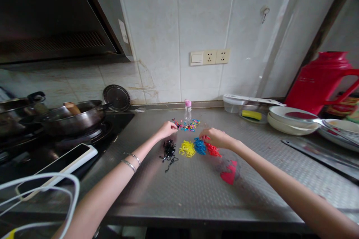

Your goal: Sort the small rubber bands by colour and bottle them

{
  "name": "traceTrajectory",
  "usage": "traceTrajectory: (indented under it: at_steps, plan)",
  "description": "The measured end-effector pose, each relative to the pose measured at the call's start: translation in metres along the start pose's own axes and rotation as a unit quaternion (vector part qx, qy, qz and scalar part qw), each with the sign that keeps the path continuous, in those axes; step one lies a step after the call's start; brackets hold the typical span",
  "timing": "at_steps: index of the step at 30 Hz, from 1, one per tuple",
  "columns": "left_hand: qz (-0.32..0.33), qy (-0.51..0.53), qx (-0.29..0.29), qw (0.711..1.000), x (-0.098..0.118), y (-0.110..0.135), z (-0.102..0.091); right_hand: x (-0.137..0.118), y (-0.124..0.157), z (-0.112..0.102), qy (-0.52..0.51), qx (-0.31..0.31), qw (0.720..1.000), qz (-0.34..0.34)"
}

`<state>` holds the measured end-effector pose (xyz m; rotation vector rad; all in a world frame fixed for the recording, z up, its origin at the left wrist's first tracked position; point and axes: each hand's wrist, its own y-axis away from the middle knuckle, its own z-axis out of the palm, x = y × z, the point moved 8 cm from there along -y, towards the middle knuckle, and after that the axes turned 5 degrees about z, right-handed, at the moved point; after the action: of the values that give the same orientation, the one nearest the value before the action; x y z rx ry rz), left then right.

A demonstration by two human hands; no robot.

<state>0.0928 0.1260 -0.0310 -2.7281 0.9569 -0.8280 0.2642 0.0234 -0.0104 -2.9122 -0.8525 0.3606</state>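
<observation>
My left hand (167, 130) is closed, fingertips pinched at the left edge of a mixed pile of small coloured rubber bands (192, 125). What it pinches, if anything, is too small to make out. Over the blue bands (199, 146) and red bands (213, 151) hovers my right hand (215, 137), fingers drawn together; some red shows by the fingertips, but I cannot tell whether it is held. Yellow bands (187, 149) form a pile left of the blue ones, with black bands (168, 150) farther left. A small clear bottle with a pink cap (187, 110) stands behind the mixed pile.
A clear bag with a pink patch (229, 172) lies below my right forearm. Left are a pan (71, 119) on the stove, a white-edged device (58, 170) and a white cable (74, 194). Right are bowls (291, 125), a knife (316, 157) and a red thermos (316, 82).
</observation>
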Motion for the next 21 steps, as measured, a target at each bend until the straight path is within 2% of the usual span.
traceTrajectory:
  at_steps: [4, 11, 16, 21]
  plan:
    - [0.028, -0.028, -0.007, 0.999, 0.009, -0.012, 0.011, -0.005, 0.005, -0.005, 0.007, -0.004, 1.0, 0.0]
    - [0.012, -0.163, -0.009, 0.987, 0.022, -0.012, 0.014, 0.003, 0.009, -0.007, 0.0, -0.027, 0.999, 0.042]
    - [-0.003, -0.156, 0.0, 0.988, 0.025, -0.014, 0.012, 0.019, 0.006, -0.003, 0.006, -0.027, 0.997, 0.072]
    - [0.013, -0.12, 0.009, 0.993, 0.033, -0.012, 0.006, 0.037, -0.009, -0.003, 0.02, 0.008, 0.995, 0.093]
